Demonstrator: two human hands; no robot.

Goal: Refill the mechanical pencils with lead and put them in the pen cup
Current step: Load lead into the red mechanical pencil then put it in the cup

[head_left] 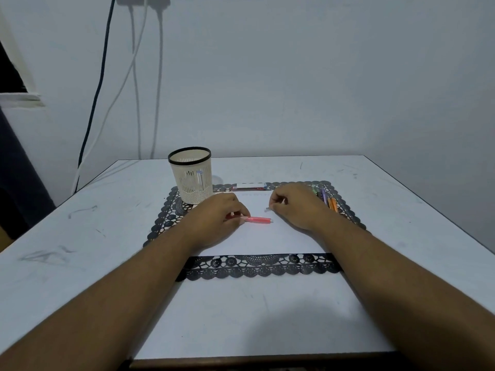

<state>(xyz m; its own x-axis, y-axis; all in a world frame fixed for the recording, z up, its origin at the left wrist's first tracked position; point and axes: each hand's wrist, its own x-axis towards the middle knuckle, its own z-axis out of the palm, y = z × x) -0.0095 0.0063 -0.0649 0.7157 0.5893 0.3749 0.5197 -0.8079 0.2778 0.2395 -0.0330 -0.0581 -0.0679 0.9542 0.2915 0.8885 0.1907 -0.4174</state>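
Pink pencil [258, 219] lies level; spare pencils [327, 198] right; mesh cup [190, 175] upright.

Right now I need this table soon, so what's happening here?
A person is refilling mechanical pencils. The left hand holds a pink pencil on the white sheet; the right hand pinches a small pale piece, maybe its cap. More pencils wait at right. The pen cup stands at back left.

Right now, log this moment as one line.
left hand: holds pink pencil | right hand: pinches small pale piece | pen cup: upright
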